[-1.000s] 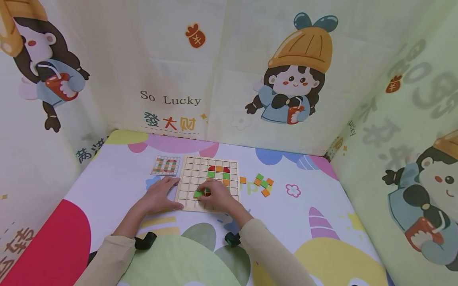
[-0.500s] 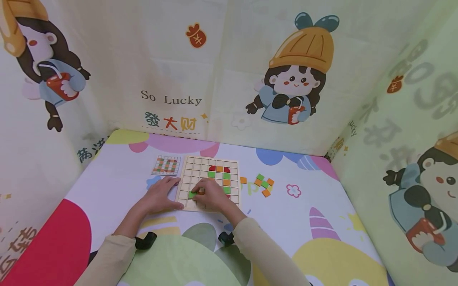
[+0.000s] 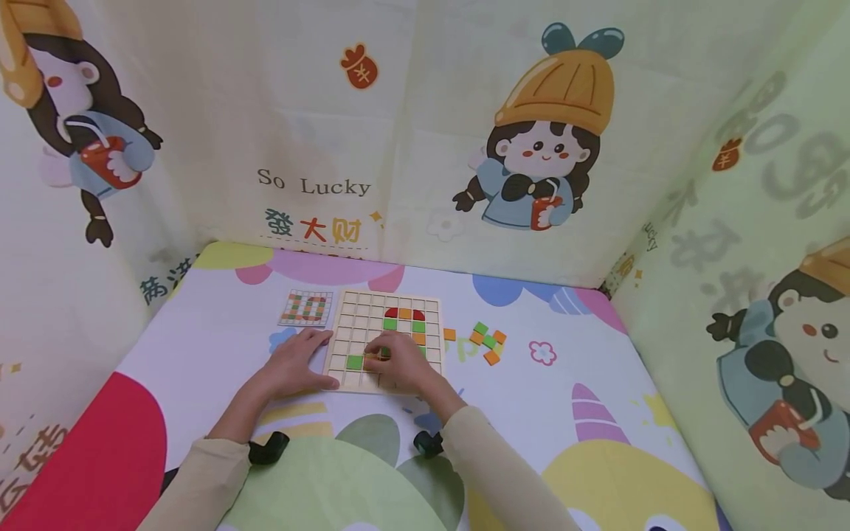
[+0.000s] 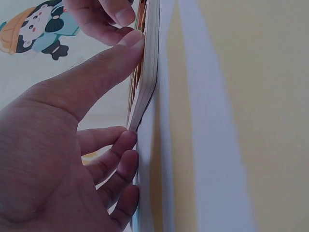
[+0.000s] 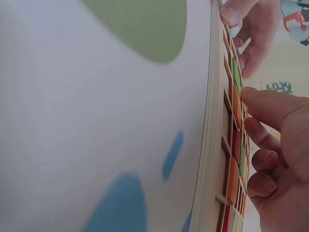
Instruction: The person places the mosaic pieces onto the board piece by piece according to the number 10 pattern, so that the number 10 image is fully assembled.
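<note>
A pale wooden grid board [image 3: 352,321] lies on the table with red, orange and green tiles in some cells. My left hand [image 3: 295,365] rests along its left side, thumb at the near corner. In the left wrist view the thumb [image 4: 130,46] touches the board and the other fingers lie against its edge. Over the lower middle of the grid, my right hand [image 3: 405,363] touches an orange tile [image 5: 236,106] with thumb and forefinger. A green tile [image 3: 355,362] sits in the cell just left of these fingertips. The right hand hides some cells.
A printed pattern card [image 3: 305,307] lies at the board's upper left. Several loose green and orange tiles [image 3: 491,358] lie to the right, with a single orange tile [image 3: 449,335] beside the board's edge. Printed cloth walls [image 3: 412,147] stand behind and at both sides.
The green tile travelled left with my right hand into a cell and was let go. My right hand then shifted slightly back to the right. The left hand stayed at the board.
</note>
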`<state>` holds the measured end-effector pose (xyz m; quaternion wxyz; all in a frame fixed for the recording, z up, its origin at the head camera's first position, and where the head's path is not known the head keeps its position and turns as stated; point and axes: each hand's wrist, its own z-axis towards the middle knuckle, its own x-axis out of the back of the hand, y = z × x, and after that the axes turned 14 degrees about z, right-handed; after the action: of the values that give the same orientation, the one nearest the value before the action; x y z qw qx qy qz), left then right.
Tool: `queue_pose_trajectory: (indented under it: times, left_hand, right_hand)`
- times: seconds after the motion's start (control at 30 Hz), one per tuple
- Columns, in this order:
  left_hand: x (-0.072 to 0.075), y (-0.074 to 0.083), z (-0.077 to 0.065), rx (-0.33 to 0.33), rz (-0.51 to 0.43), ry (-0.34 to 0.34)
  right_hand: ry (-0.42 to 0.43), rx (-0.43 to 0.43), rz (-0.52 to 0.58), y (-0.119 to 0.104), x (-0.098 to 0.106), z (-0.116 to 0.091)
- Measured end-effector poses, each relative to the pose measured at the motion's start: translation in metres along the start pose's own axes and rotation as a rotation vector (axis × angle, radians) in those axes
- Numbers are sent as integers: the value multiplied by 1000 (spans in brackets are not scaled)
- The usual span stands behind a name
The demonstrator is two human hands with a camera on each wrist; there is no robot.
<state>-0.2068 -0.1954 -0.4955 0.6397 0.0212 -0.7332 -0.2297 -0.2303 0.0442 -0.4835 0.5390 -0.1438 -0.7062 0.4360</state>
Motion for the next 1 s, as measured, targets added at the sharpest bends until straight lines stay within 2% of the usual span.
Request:
queue_pose_trajectory:
  times: [0.2, 0.37, 0.63, 1.0]
  left_hand:
    - [1, 1, -2, 2, 4, 3]
    - [2, 2, -2, 5, 2, 9]
    - [0, 2, -1, -6, 3, 8]
    - [1, 2, -2, -11, 9, 21]
  right_hand:
    - [47, 49, -48, 7, 12, -4]
    - [81, 5, -5, 13, 20, -10]
    - [136, -124, 43, 28, 31, -24]
    - [216, -119, 17, 48, 54, -44]
